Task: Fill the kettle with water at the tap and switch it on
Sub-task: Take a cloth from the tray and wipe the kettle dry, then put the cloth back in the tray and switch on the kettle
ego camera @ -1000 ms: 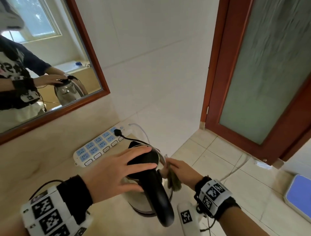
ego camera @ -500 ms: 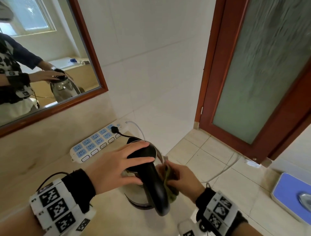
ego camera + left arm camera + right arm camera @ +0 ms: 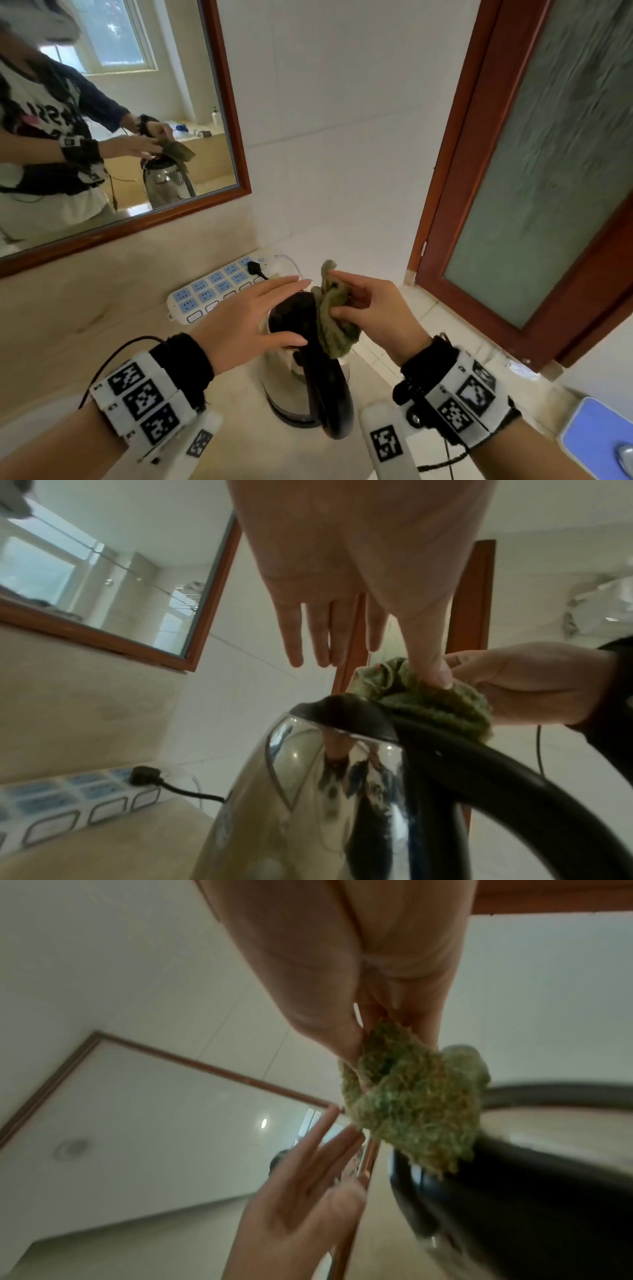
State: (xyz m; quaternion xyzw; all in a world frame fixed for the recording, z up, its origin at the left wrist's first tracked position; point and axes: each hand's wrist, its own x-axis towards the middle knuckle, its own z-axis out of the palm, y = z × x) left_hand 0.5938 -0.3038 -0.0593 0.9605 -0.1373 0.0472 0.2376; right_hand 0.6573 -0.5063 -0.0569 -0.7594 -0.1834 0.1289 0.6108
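A steel kettle [image 3: 291,387] with a black lid and black handle stands on the beige counter [image 3: 236,397]. My left hand [image 3: 291,310] hovers over the lid, fingers straight and spread, holding nothing. My right hand [image 3: 337,293] pinches a crumpled green cloth [image 3: 334,322] that lies against the top of the handle beside the lid. In the left wrist view the kettle [image 3: 308,791] sits below my straight fingers [image 3: 325,631], and my thumb tip touches the cloth [image 3: 441,704]. The right wrist view shows the cloth [image 3: 418,1102] held over the black handle [image 3: 514,1191].
A white and blue power strip [image 3: 209,294] lies behind the kettle with a black plug [image 3: 255,267] in it. A wood-framed mirror [image 3: 102,120] hangs at left, a frosted glass door [image 3: 548,171] stands at right. A blue scale [image 3: 599,442] sits on the floor past the counter edge.
My left hand has lifted off the lid and straightened its fingers. My right hand has brought the cloth up from the kettle's side to the top of the handle.
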